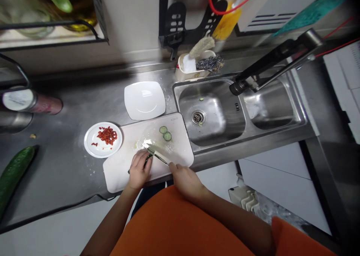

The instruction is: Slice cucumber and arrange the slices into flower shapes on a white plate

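Green cucumber piece (147, 159) lay pinned under the curled left hand (139, 170) on the white cutting board (120, 169); beside it, the right hand (184, 179) gripped a pale-bladed knife (157, 155), blade just touching.

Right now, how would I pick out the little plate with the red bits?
Start at the steel sink and go left across the white cutting board. Touching its left corner sits the round plate. Unlike the square plate behind it, it holds chopped red pieces.
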